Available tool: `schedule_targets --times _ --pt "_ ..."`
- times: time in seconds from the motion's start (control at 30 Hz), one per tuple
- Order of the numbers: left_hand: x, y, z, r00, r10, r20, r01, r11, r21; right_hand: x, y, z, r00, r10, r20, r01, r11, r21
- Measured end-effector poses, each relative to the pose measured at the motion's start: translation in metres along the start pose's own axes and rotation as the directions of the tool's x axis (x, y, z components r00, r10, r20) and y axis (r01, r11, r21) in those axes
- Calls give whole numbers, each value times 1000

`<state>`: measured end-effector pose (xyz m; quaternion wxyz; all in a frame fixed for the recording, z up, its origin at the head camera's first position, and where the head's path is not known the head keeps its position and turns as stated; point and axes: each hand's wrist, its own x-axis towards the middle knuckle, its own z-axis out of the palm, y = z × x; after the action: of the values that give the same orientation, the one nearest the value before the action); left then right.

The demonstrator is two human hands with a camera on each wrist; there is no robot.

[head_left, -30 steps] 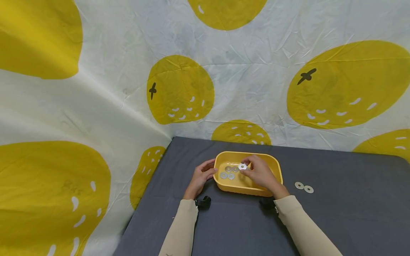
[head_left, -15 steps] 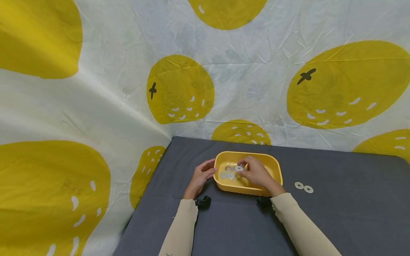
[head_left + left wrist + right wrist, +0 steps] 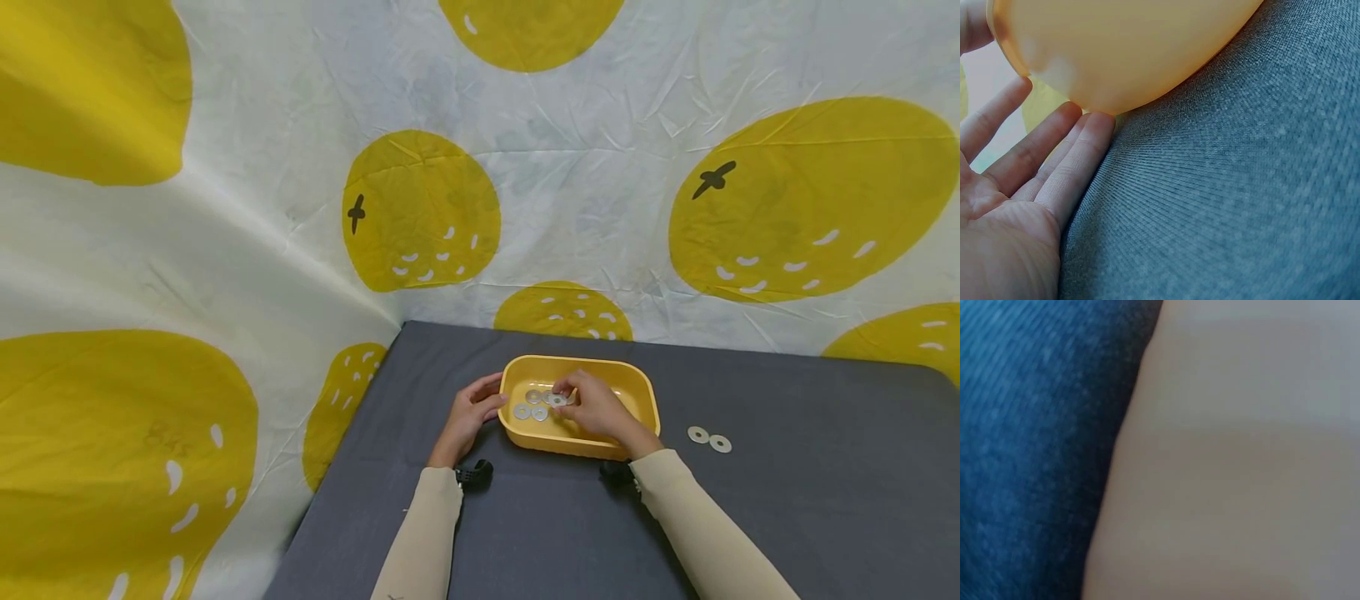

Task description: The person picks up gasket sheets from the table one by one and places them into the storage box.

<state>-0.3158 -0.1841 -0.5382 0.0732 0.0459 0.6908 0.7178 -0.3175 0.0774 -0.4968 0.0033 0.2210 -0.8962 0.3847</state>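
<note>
A yellow tray (image 3: 577,447) sits on the dark cloth, with several flat metal washers (image 3: 540,413) lying inside toward its left end. My right hand (image 3: 597,407) reaches over the near wall and pinches a washer (image 3: 557,400) between thumb and fingertips, low over the others. At the tray's left end, my left hand (image 3: 468,412) touches the outer wall. In the left wrist view, the fingers (image 3: 1072,165) are nearly straight, their tips against the tray wall (image 3: 1116,56). A blurred pale surface fills most of the right wrist view, so the right fingers are hidden there.
Two more washers (image 3: 709,439) lie side by side on the dark table cloth (image 3: 825,467), right of the tray. A white curtain with yellow fruit prints (image 3: 585,192) hangs behind the table and along its left side.
My right hand has moved slightly left and down into the tray, bringing the pinched washer close to those lying there. The left hand stays at the tray's left end.
</note>
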Motion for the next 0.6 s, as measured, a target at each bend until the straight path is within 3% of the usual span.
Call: schedule_targets --times 0.6 --pt "1 -2 0 1000 -11 -15 11 1000 2 5 5 2 996 13 92 -11 1000 -24"
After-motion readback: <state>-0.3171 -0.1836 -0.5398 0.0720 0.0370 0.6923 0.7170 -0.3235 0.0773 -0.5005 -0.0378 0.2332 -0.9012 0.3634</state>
